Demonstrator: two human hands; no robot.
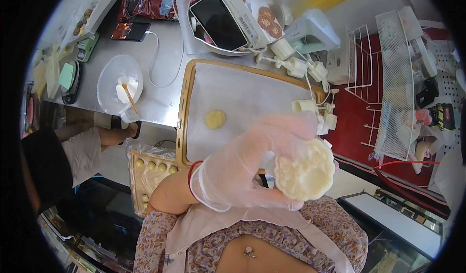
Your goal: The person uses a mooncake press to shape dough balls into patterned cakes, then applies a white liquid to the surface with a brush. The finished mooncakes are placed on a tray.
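Note:
My left hand (247, 160), in a clear plastic glove with a red string at the wrist, grips a cream-white mooncake mould (306, 169). Its scalloped, patterned face is turned up towards the camera, above the tray's near right part. A flattened round piece of pale yellow dough (215, 119) lies on the paper-lined gold baking tray (183, 102), left of that hand. My right hand is not plainly seen; a bit of skin shows at the mould's right edge, and I cannot tell whose finger it is. A clear bowl (105, 69) holds white powder (125, 89) and a wooden-handled brush (130, 98).
Several mould plungers (296, 67) and a hand mixer (309, 32) stand beyond the tray. A phone (219, 22) rests on a bowl. Lower left, another tray (140, 178) holds small dough balls (162, 167). A person (54, 156) stands at left. A wire rack (397, 91) is at right.

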